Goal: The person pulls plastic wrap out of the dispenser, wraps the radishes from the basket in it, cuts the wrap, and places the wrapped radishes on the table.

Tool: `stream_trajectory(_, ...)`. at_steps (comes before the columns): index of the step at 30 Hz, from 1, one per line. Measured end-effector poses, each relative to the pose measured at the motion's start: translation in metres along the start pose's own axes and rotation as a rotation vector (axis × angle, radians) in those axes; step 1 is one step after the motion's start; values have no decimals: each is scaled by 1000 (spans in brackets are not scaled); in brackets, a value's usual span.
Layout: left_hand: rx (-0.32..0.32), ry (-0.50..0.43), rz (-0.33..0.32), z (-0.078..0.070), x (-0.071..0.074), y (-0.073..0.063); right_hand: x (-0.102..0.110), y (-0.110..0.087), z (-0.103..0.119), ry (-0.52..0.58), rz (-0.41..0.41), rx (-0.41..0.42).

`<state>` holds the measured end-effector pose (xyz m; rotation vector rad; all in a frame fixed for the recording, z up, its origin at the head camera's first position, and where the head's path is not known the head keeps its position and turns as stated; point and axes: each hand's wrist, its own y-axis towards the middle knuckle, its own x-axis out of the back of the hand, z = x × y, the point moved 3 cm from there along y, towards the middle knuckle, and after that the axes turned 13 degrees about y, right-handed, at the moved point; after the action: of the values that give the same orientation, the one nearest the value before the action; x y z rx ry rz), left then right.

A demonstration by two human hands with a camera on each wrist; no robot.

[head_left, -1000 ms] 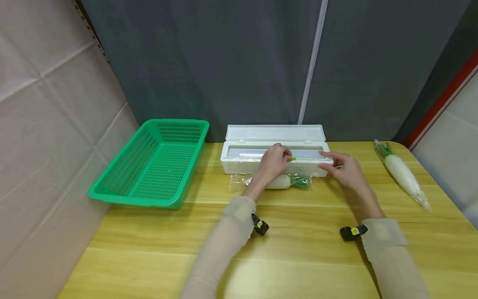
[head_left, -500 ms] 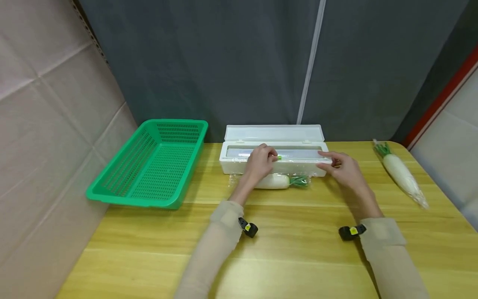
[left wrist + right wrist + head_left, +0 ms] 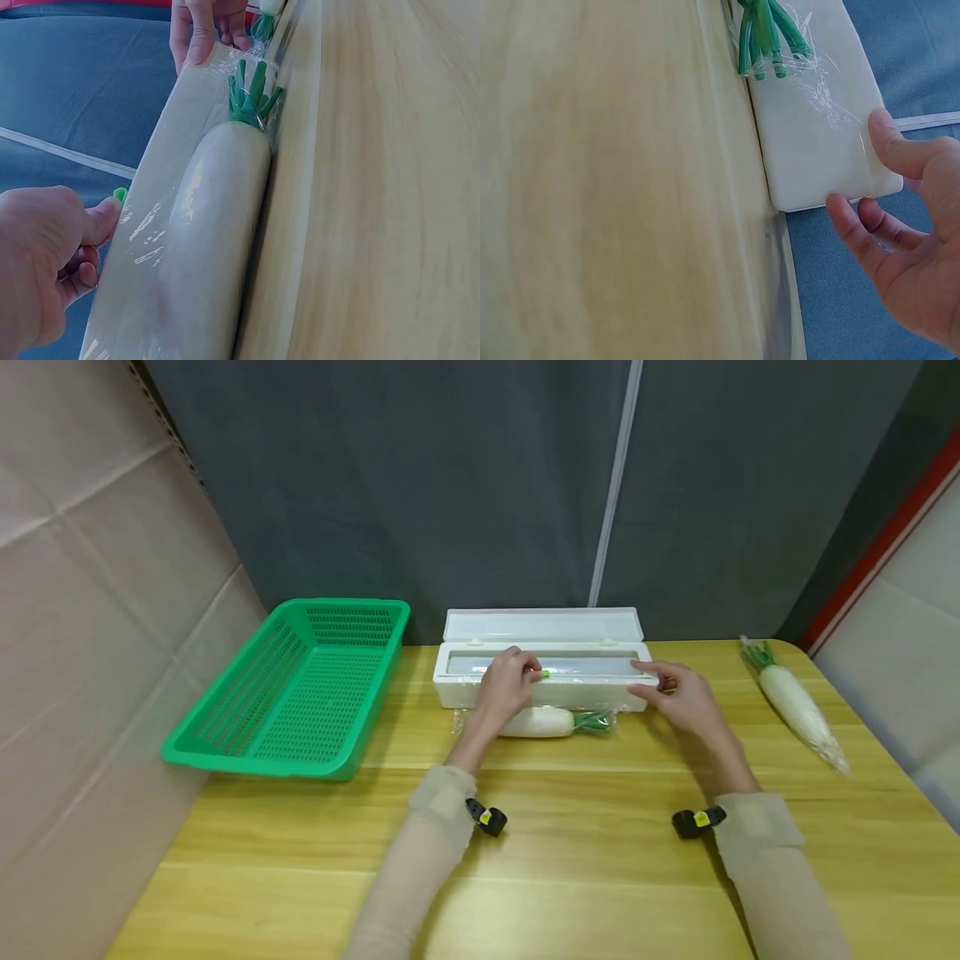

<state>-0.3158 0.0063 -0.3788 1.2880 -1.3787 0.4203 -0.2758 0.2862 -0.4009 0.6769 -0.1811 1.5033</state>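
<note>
A white cling film dispenser box [image 3: 585,697] stands at the back of the table, its lid [image 3: 543,625] raised. My left hand [image 3: 507,685] is at the front rim, thumb and fingers pinching the small green slide cutter [image 3: 546,674]. The cutter also shows beside the thumb in the left wrist view. At the box's right end, my right hand [image 3: 686,697] grips the corner, thumb on one face and fingers at the end. Directly before the box lies a white radish [image 3: 542,722] in clear film, leaves to the right; my left wrist hides part of it.
A green plastic basket [image 3: 345,760] stands on the left of the wooden table [image 3: 585,860]. Another film-wrapped radish [image 3: 797,703] lies at the far right. Close behind the box hangs a dark grey cloth [image 3: 420,485].
My left hand has slid leftward along the box's front rim with the green cutter, mostly in the first half second. My right hand keeps its grip on the right end.
</note>
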Motion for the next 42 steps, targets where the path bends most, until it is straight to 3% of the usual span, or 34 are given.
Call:
stream_trajectory(12, -41, -40, -60, 5, 0, -1, 0, 0, -1, 0, -7, 2)
stream_trajectory(27, 2, -42, -105, 43, 18, -15, 1, 0, 0, -1, -13, 5)
stream_trajectory(37, 8, -42, -117, 54, 25, -20, 0, 2, -3, 2, 0, -4)
stream_trajectory(42, 29, -43, -153, 63, 28, -23, 0, 2, -6, 7, -3, -14)
